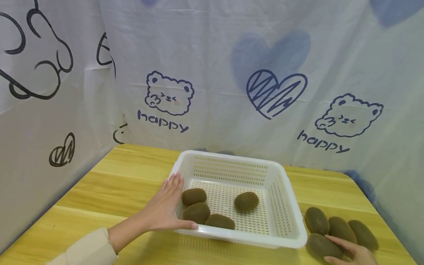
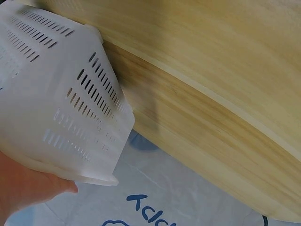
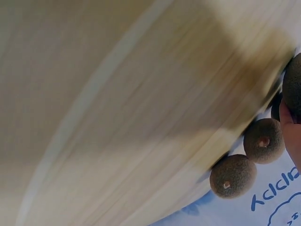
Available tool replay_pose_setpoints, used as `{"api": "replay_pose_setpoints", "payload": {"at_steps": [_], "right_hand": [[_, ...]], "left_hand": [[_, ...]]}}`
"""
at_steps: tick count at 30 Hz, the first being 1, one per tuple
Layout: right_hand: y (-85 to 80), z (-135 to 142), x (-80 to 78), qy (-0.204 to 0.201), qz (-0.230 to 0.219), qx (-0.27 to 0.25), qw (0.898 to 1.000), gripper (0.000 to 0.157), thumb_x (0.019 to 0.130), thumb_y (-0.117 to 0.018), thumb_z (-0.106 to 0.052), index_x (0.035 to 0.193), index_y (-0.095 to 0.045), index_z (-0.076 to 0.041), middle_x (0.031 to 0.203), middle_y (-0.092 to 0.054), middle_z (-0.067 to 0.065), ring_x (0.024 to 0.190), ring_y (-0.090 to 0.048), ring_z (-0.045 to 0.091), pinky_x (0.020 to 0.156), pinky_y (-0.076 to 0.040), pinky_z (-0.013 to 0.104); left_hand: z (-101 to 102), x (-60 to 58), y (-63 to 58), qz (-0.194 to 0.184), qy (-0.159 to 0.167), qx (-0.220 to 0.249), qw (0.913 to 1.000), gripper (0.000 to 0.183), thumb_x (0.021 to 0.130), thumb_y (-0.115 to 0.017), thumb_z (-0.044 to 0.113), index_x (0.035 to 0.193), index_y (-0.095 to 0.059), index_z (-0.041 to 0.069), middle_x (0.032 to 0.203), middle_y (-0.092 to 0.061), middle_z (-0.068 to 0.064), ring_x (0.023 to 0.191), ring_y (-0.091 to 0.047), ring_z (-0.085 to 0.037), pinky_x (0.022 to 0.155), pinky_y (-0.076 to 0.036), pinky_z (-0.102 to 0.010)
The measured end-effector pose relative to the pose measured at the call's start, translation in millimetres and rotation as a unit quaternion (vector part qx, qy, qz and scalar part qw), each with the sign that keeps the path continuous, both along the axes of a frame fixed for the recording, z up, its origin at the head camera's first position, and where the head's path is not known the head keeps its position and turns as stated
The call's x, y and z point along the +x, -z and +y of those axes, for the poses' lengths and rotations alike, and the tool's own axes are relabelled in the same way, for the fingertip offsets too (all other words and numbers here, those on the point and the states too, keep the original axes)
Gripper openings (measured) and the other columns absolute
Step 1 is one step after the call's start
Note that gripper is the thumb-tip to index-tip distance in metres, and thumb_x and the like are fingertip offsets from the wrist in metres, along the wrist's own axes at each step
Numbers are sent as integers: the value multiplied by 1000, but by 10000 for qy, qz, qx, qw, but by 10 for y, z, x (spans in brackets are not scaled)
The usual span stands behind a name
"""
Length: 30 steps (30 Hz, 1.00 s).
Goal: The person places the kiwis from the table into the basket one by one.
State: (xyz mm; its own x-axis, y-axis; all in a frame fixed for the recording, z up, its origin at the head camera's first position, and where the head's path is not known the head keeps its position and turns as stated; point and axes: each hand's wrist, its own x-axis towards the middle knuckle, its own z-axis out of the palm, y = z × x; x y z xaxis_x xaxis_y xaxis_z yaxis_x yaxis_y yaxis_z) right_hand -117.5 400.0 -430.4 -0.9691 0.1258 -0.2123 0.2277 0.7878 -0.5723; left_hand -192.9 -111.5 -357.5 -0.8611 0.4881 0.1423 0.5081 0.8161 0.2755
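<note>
A white plastic basket stands on the wooden table. Several brown kiwis lie inside: a group in its front left corner, including one kiwi, and a separate kiwi right of the middle. My left hand rests on the basket's front left corner, fingers straight along the left rim and thumb on the front rim. To the right of the basket, my right hand grips the nearest kiwi between thumb and fingers. That kiwi also shows at the edge of the right wrist view.
Beyond the gripped kiwi more kiwis sit on the table, among them one kiwi close to the basket and another kiwi farther right. The yellow wooden table ends at a printed white curtain behind and to the left.
</note>
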Motion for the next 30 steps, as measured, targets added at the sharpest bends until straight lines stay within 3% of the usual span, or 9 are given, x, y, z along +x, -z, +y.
{"api": "replay_pose_setpoints", "payload": {"at_steps": [5,9,12,15,19,21,24,27,30], "right_hand": [[-48,-60,-2,363,-36,-443,9984,74,77,-70,-45,132,-50,0,125,-57,24,104,-62,34,77,-56,35],[-135,-97,-10,462,22,-701,9965,75,78,-70,-45,134,-48,0,128,-56,22,95,-67,13,79,-56,33],[-232,-131,-22,447,38,-559,9974,75,79,-68,-48,135,-47,-3,130,-55,21,87,-64,0,77,-56,30],[-346,-175,-37,405,151,-318,9986,76,79,-68,-49,136,-46,-3,130,-54,23,91,-66,10,74,-56,29],[-505,-243,-68,480,337,-37,9983,80,78,-67,-53,135,-46,-1,131,-51,27,108,-58,38,76,-55,37],[-578,-272,-94,511,453,58,9977,80,78,-66,-54,135,-46,-2,132,-50,26,110,-56,39,76,-55,36],[-671,-309,-136,376,762,61,9964,76,80,-65,-51,135,-47,-3,132,-52,23,96,-63,6,73,-55,26],[-745,-360,-171,232,1070,-26,9940,72,81,-66,-48,135,-48,-5,129,-56,9,83,-44,-24,67,-50,12],[-819,-429,-203,83,1408,39,9900,68,81,-67,-47,134,-50,-8,124,-56,-5,83,-39,-29,67,-48,9]], "left_hand": [[3,0,10,20,0,42,10000,125,65,-58,77,143,-16,-11,152,-6,-29,142,-6,-40,116,-12,-51],[1,4,19,62,-18,56,10000,125,65,-59,76,143,-17,-11,152,-6,-28,142,-5,-40,117,-12,-51],[-1,6,23,88,-25,58,9999,125,65,-59,76,143,-16,-11,152,-5,-28,142,-5,-40,117,-11,-50],[-1,7,27,83,-24,55,9999,125,65,-59,76,143,-16,-11,152,-5,-28,142,-5,-40,117,-11,-50],[3,7,28,36,-30,69,10000,126,64,-59,77,144,-15,-10,152,-4,-28,143,-4,-40,117,-11,-50],[5,8,28,28,-38,82,10000,126,64,-59,77,144,-15,-10,152,-3,-28,142,-3,-40,117,-11,-50],[4,7,32,18,-65,87,9999,126,64,-59,77,144,-15,-10,152,-2,-28,142,-3,-40,117,-11,-50],[2,4,36,15,-78,73,9999,127,64,-58,78,144,-15,-10,152,-2,-28,142,-4,-40,117,-11,-50],[1,0,35,16,-87,40,10000,127,64,-58,78,144,-15,-10,152,-2,-27,142,-4,-40,117,-12,-50]]}}
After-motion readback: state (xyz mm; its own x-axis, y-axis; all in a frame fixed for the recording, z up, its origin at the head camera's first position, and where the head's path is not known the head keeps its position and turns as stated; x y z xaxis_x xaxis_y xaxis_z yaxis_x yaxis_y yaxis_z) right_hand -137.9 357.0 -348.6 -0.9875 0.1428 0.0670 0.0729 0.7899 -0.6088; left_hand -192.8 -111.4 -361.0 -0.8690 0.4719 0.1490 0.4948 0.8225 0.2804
